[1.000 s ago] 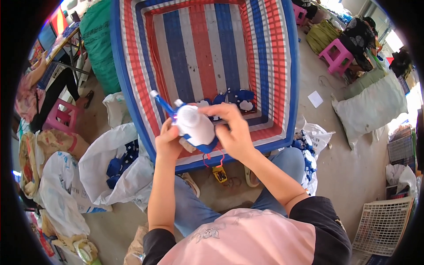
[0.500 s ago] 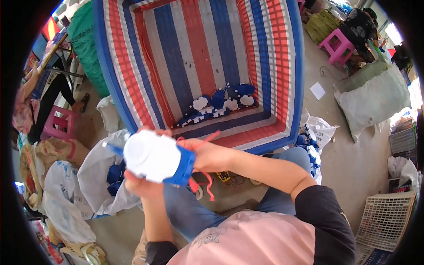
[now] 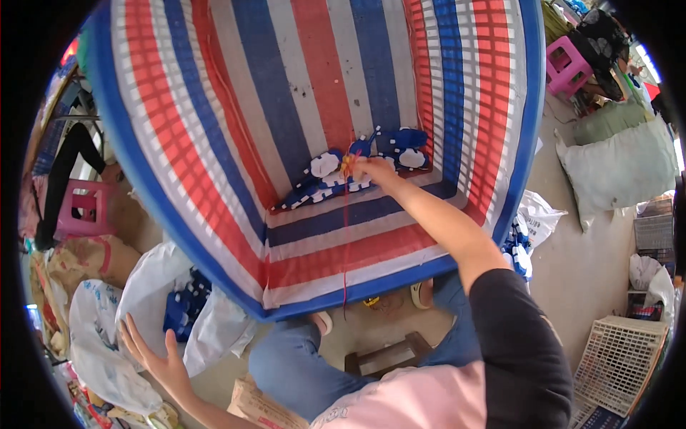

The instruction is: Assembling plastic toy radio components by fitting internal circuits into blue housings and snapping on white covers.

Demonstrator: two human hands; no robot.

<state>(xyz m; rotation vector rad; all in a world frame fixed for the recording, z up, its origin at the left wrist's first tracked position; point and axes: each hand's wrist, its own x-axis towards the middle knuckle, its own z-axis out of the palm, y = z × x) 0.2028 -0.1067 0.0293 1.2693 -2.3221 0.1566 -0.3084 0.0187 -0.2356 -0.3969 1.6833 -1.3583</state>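
Note:
My right hand (image 3: 373, 170) reaches down into the large basket (image 3: 214, 299), over a small heap of blue-and-white pieces (image 3: 325, 166). Its fingers are bunched together, with yellowish bits at the tips; what they grip is hidden. A thin red string (image 3: 346, 243) trails from those fingers down across the basket's near wall. Out to the left, my left hand (image 3: 166, 363) is open and holds nothing, fingers spread. It is nearest a white sack (image 3: 146, 275) whose mouth shows more dark-blue pieces (image 3: 187, 304).
The basket's blue rim passes above my knees. Beyond it at right are a pink stool (image 3: 568, 66), a stuffed pale sack (image 3: 618, 161) and a plastic crate (image 3: 620, 357). Another pink stool (image 3: 82, 207) stands at left near a seated person's leg. A cardboard box (image 3: 261, 404) lies below.
The blue-and-white piece has left my two hands. My right hand has moved forward into the basket, while the left has swung down and left, opening. The basket appears nearer in view.

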